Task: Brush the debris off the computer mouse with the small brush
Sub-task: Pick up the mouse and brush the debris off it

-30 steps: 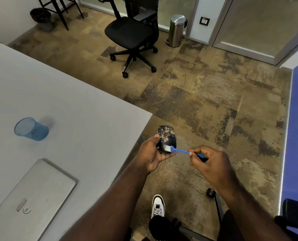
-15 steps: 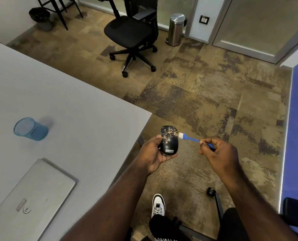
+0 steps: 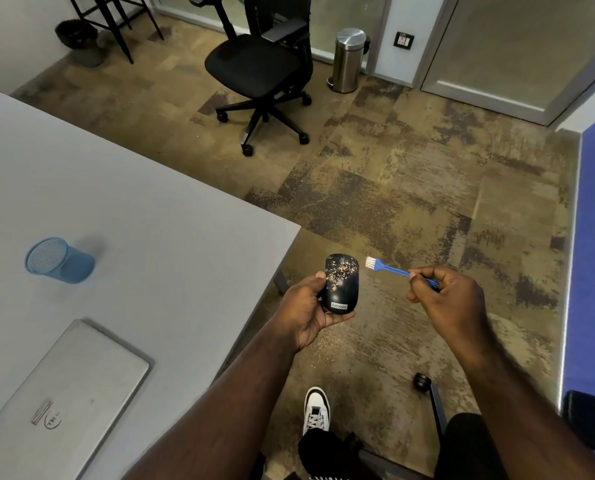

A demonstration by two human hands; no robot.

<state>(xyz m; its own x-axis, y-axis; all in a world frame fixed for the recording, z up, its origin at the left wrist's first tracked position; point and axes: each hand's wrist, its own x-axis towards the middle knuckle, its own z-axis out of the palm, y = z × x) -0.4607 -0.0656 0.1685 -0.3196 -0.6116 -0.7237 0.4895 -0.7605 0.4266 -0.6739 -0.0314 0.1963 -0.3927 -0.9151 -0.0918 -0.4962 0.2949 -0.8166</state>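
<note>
A black computer mouse (image 3: 342,284) speckled with orange-tan debris rests in my left hand (image 3: 306,311), held over the floor just beyond the table corner. My thumb presses its left side and my fingers cup it from beneath. My right hand (image 3: 445,299) pinches the handle of a small blue brush (image 3: 395,270) with white bristles. The bristle end hangs in the air a short way to the right of the mouse's top, apart from it. Scattered debris lies on the carpet (image 3: 327,344) below the mouse.
A grey table (image 3: 133,209) fills the left, bearing a blue mesh cup (image 3: 58,261) on its side and a closed silver laptop (image 3: 57,403). A black office chair (image 3: 261,71) and steel bin (image 3: 348,60) stand far off. My shoe (image 3: 317,410) and a chair leg (image 3: 436,403) are below.
The brush has lifted off the mouse's lower end and swung up and to the right, clear of the mouse. My left hand has tilted the mouse more upright.
</note>
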